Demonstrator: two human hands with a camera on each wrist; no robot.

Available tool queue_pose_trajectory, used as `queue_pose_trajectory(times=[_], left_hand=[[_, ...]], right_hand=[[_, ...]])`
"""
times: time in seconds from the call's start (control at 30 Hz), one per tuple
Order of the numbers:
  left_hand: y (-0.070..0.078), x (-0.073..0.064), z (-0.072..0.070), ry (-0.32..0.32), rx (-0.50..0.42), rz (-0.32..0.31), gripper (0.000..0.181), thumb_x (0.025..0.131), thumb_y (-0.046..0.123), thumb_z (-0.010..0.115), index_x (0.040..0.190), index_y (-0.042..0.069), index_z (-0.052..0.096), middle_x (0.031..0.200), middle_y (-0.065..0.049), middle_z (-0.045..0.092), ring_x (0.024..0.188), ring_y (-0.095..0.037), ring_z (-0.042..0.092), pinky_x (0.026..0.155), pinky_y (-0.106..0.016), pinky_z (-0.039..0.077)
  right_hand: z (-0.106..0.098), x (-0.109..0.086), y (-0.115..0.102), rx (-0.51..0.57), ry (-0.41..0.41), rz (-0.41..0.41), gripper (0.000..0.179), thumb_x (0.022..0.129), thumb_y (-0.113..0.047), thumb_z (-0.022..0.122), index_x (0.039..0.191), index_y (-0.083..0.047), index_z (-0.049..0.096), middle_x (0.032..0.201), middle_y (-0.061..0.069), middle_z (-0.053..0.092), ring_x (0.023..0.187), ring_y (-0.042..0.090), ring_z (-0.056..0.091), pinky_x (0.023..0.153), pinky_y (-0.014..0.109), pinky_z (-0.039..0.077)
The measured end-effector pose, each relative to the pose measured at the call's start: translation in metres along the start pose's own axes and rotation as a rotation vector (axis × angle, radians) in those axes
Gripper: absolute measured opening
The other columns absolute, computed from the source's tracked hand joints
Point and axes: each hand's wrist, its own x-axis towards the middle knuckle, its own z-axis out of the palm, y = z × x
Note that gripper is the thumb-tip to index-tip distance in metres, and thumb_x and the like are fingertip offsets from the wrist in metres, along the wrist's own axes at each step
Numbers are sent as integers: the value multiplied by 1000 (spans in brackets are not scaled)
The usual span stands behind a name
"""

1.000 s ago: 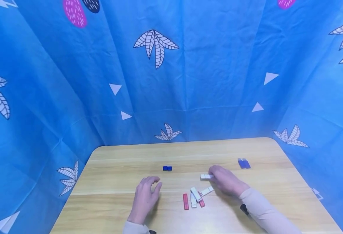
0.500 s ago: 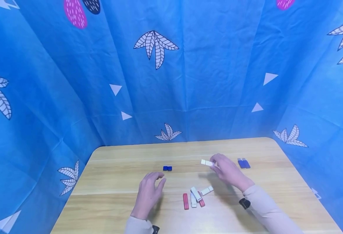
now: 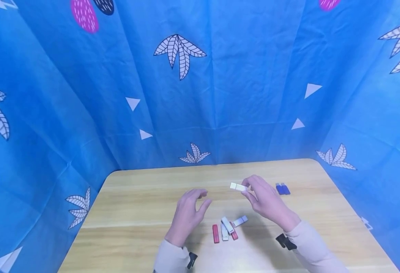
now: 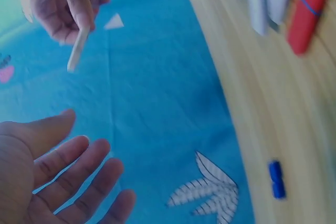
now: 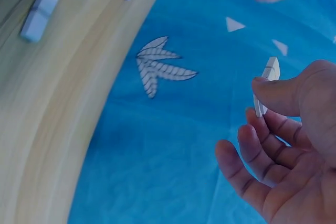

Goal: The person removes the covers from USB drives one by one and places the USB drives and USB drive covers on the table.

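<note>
My right hand (image 3: 267, 203) pinches a white capped USB flash drive (image 3: 236, 187) between thumb and fingertips, raised above the table, its capped end pointing left. To its left, my left hand (image 3: 187, 216) hovers with fingers apart and nothing in it. Below and between the hands lies a group of capped USB flash drives: a red one (image 3: 215, 233) on the left, a white one (image 3: 224, 232) beside it, another white one (image 3: 227, 224) lying across a second red one (image 3: 234, 234), and a tilted white one (image 3: 240, 221).
Two blue USB flash drives (image 3: 282, 189) with bare connectors lie side by side at the right rear of the wooden table (image 3: 135, 197). A pair of small blue caps (image 4: 276, 179) shows in the left wrist view. Blue patterned curtain (image 3: 254, 94) surrounds the table.
My right hand has lifted the white USB flash drive off the table. My left hand has moved right and forward toward it, now covering the blue caps in the head view.
</note>
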Motion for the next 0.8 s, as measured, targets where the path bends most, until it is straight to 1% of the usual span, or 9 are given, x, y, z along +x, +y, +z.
queue_pose_trajectory(times=[0.1,0.17,0.27,0.33,0.43,0.57,0.67,0.8], left_hand=[[13,6,3,-22,-50,31,37,95,38,70,123,13,69,114,-3,76,105,-17,70,94,-42,58],[20,9,5,-31,-68,55,41,96,43,68,124,13,68,112,-2,76,104,-16,70,94,-42,57],[27,13,8,-36,-73,99,43,97,45,65,125,13,67,109,-1,77,102,-15,71,91,-40,58],[30,14,9,-45,-78,115,42,98,45,64,125,13,67,109,0,77,101,-14,71,90,-37,58],[33,16,10,-55,-100,144,35,99,41,64,121,14,69,106,1,76,99,-15,70,88,-33,59],[32,15,11,-45,-115,211,21,98,31,66,111,15,71,100,3,75,95,-13,69,86,-29,59],[32,14,12,-40,-130,255,15,98,27,68,107,17,72,101,4,75,98,-10,69,88,-28,59],[32,13,12,-58,-170,278,12,98,27,67,105,18,71,103,5,75,102,-9,68,91,-27,58]], right_hand=[[-2,0,-8,-4,30,-61,29,79,-2,82,98,-8,61,89,1,63,82,16,62,69,30,56],[-2,-1,-14,-6,38,-102,29,79,-2,83,99,-8,61,89,2,62,82,15,61,69,29,56],[-2,-1,-20,6,36,-128,29,80,-3,82,100,-8,61,91,1,63,82,14,61,69,27,57],[-2,-1,-24,20,32,-132,30,80,-2,81,100,-8,60,92,0,63,84,15,62,69,26,57],[-2,-1,-28,32,27,-141,30,80,-3,81,101,-9,60,93,-1,62,85,14,62,70,25,57],[-2,-2,-31,48,22,-161,29,80,-2,81,100,-9,60,93,-2,62,84,12,59,69,22,55],[-3,-3,-33,63,19,-179,27,82,-4,80,101,-11,63,95,-4,63,86,10,59,69,21,55],[-7,-2,-34,53,10,-230,21,85,-12,78,104,-16,69,97,-8,65,89,6,58,73,19,53]])
